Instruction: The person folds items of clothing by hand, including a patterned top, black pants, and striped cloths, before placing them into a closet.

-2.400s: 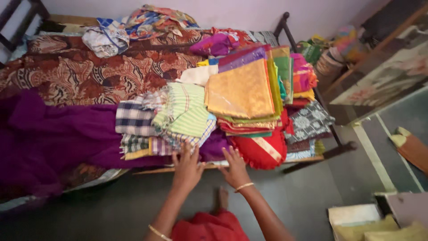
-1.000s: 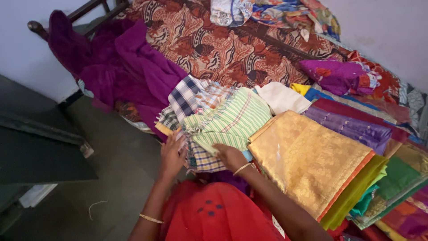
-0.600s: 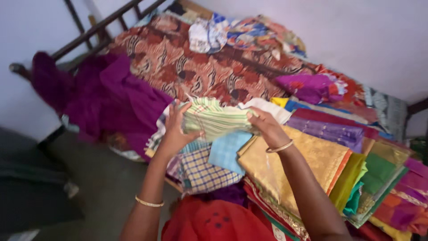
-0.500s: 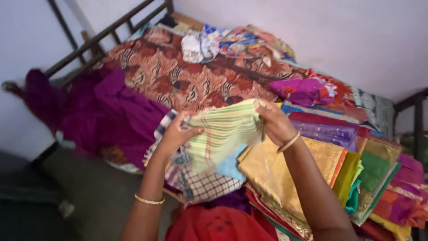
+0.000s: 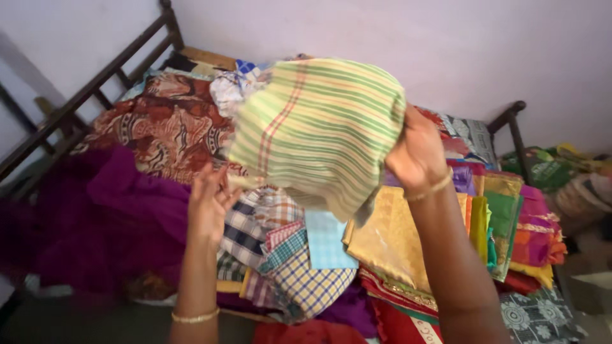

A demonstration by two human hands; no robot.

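Green-striped folded cloth [image 5: 319, 130] is hanging in the air above the checked cloth pile [image 5: 287, 261] on the bed [image 5: 159, 127], right hand [image 5: 414, 150] clenching shut on its right edge while the left hand [image 5: 207, 204] is hovering just below its lower left corner, fingers loosely open and gripping nothing. Lifting off the pile is looking done and setting it down anywhere is looking not yet done, judging by how it is hanging. Long axis is running left to right, slightly tilted, broad face toward the camera, lower corner drooping near the gold sari stack [image 5: 395, 239].
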